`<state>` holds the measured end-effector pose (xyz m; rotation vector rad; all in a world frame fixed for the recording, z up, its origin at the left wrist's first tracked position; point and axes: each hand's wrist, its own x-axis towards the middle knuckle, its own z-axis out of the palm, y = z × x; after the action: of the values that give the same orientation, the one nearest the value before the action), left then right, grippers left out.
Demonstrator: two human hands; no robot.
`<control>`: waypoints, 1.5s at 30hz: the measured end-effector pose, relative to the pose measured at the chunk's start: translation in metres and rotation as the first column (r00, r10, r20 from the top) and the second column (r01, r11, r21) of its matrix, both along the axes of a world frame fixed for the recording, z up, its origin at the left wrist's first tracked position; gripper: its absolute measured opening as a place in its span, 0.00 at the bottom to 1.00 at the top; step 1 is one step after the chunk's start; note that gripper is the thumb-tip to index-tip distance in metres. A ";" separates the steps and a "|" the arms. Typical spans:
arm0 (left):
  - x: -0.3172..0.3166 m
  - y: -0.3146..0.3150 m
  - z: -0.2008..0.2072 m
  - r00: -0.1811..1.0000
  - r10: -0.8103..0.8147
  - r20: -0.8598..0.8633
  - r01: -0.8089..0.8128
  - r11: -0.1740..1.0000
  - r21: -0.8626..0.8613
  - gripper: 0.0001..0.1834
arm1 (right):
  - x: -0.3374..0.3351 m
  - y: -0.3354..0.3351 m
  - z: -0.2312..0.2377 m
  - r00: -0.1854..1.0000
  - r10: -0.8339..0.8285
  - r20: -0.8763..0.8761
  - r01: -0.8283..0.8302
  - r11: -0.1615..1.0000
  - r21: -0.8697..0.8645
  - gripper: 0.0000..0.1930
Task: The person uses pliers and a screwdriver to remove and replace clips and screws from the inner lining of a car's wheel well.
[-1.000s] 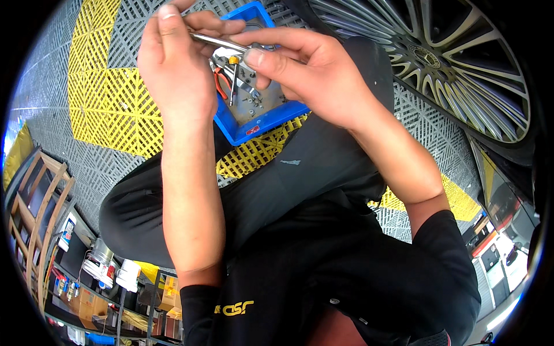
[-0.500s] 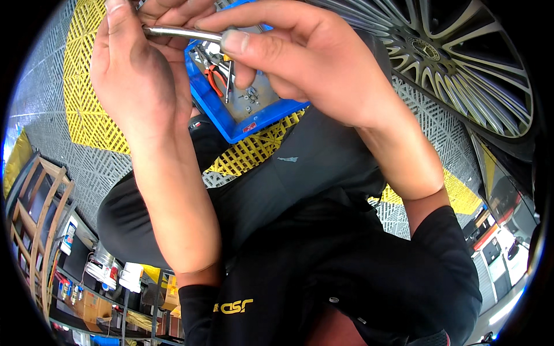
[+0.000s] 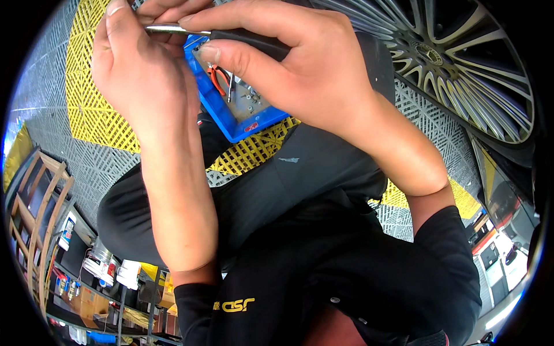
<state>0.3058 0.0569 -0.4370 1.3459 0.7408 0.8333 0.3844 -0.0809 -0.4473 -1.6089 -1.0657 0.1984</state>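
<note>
Up at the top edge, a tool with a shiny round metal shaft (image 3: 173, 28) and a black handle (image 3: 248, 41) spans my two hands. My right hand (image 3: 311, 69) is closed round the handle, the index fingertip resting on the shaft and the thumb along the handle's near side. At the shaft's other end is my left hand (image 3: 144, 75), its fingers curled and thumb upright. The shaft's tip disappears behind that thumb, and the top edge cuts off part of the hand. Below and behind them sits a blue tray (image 3: 236, 130), holding orange-handled pliers (image 3: 217, 81) and small metal pieces (image 3: 251, 104).
A large multi-spoke wheel (image 3: 456, 63) stands at the upper right. Yellow floor grating (image 3: 98, 98) and grey grating (image 3: 109, 158) surround my dark-trousered legs (image 3: 277, 167). A wooden rack (image 3: 40, 225) and shelves with boxes (image 3: 92, 305) are at the lower left.
My right hand has shifted along the tool toward my left hand, and the black handle now shows between its thumb and index finger. My left hand has barely moved.
</note>
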 end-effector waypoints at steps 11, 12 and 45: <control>0.004 0.016 -0.059 0.998 0.015 0.062 -0.012 0.999 -0.039 0.26 | 0.040 0.004 -0.016 0.908 -0.088 -0.410 -0.063 0.938 -0.341 0.23; 0.000 0.027 -0.083 0.992 0.101 -0.071 -0.105 0.993 -0.048 0.27 | 0.046 0.000 -0.044 0.953 -0.056 -0.298 -0.019 0.970 -0.242 0.21; -0.040 0.026 -0.343 0.456 0.064 -0.888 0.020 0.996 0.082 0.31 | 0.072 -0.021 -0.163 0.873 -0.269 -0.408 -0.040 0.794 -0.607 0.20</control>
<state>0.2660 0.0827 -0.7795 1.8546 1.5664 0.0649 0.4566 -0.1023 -0.6102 -2.0365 -0.5193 0.8828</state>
